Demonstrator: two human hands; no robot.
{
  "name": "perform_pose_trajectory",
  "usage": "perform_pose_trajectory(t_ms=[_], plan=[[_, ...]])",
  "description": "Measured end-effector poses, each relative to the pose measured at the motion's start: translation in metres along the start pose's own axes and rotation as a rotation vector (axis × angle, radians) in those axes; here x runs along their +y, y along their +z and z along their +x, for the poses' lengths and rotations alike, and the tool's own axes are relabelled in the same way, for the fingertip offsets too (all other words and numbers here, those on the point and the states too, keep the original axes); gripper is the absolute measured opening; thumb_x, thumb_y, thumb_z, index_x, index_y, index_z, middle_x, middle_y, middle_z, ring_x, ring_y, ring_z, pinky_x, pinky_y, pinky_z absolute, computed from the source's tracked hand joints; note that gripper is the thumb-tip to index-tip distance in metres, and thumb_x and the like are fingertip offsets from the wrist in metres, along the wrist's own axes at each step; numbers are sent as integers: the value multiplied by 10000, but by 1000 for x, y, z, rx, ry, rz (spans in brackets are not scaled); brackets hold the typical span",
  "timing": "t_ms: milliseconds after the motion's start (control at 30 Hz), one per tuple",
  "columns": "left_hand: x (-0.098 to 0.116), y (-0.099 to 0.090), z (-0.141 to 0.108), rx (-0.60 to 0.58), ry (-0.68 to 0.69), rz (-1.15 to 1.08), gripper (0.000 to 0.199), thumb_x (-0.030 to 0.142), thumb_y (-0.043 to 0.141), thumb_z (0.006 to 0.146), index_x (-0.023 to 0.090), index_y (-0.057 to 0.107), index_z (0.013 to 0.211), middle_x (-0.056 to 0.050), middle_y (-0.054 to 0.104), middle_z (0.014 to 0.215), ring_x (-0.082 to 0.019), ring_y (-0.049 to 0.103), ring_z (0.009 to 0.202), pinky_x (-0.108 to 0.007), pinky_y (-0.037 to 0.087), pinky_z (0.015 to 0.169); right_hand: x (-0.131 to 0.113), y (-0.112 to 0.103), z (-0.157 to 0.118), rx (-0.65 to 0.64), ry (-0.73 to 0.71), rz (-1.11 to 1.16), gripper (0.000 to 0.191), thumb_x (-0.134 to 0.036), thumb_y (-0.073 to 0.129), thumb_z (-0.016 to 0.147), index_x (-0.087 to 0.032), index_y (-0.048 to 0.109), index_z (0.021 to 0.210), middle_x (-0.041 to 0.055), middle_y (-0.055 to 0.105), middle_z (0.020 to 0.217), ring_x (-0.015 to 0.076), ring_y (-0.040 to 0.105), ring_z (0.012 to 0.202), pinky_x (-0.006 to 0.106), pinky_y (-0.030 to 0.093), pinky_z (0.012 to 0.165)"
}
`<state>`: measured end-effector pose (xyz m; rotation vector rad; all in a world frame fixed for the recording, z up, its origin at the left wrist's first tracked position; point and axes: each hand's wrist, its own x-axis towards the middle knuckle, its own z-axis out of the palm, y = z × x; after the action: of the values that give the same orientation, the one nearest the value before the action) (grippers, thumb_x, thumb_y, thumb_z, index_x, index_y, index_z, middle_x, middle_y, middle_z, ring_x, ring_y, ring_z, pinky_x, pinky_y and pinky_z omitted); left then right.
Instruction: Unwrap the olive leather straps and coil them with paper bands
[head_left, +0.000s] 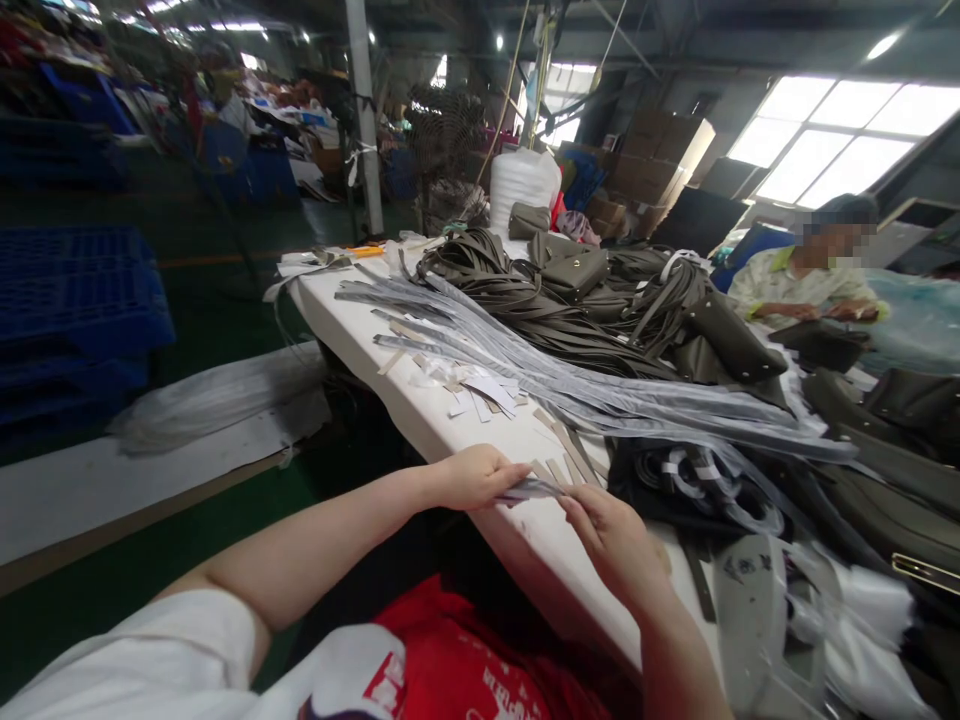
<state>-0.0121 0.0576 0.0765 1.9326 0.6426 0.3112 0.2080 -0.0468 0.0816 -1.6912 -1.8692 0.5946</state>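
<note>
My left hand and my right hand meet over the near edge of the white-covered table. A short strip in clear plastic stretches between them, its ends pinched by the fingers of both hands. What lies inside the plastic is too small to tell. Just beyond my hands are flat beige strips and several white paper slips. Long dark straps in clear plastic sleeves run across the table behind these.
Dark olive straps and bags are heaped farther back. A clear-wrapped bundle sits at the right. Across the table a person handles something. Blue pallets stand at the left; a fan and post are behind.
</note>
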Motion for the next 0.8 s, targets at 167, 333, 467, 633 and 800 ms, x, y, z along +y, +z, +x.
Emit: perform_pose_trajectory(t_ms=[167, 333, 467, 633, 800], plan=[[-3, 7, 5, -183, -194, -708, 692, 761, 426, 823, 129, 637, 636, 69, 331, 309, -77, 260, 286, -245, 337, 415, 5, 30, 3, -52, 45, 41, 526, -517, 310, 984, -229, 572, 630, -7, 554, 477, 161, 531, 475, 286, 362, 529], [-1, 39, 14, -5, -114, -1265, 552, 636, 738, 688, 95, 659, 762, 110, 353, 388, -35, 299, 354, -215, 457, 576, 0, 89, 4, 282, 32, 535, 529, -565, 243, 982, -192, 618, 947, 59, 691, 817, 208, 650, 755, 317, 502, 691], [-10, 60, 12, 122, -158, -1296, 560, 670, 690, 714, 115, 614, 715, 62, 460, 487, -56, 424, 455, -213, 442, 599, 5, 87, 1, 241, 145, 504, 381, -507, 428, 945, -185, 603, 1047, 73, 693, 923, 220, 647, 841, 323, 506, 755], [-39, 72, -3, 244, -110, -523, 539, 606, 575, 845, 151, 625, 1128, -65, 692, 964, -179, 626, 844, -289, 481, 792, 16, 57, -21, -275, 136, 193, 252, -407, 512, 914, -206, 657, 961, 54, 725, 901, 215, 646, 807, 302, 463, 732], [-53, 88, -14, -61, 14, -38, 389, 394, 503, 927, 195, 646, 1228, -71, 689, 1197, -227, 623, 1103, -301, 436, 984, 25, 74, -41, -392, 169, 160, 236, -339, 539, 895, -181, 690, 986, 81, 733, 991, 227, 653, 905, 292, 454, 793]])
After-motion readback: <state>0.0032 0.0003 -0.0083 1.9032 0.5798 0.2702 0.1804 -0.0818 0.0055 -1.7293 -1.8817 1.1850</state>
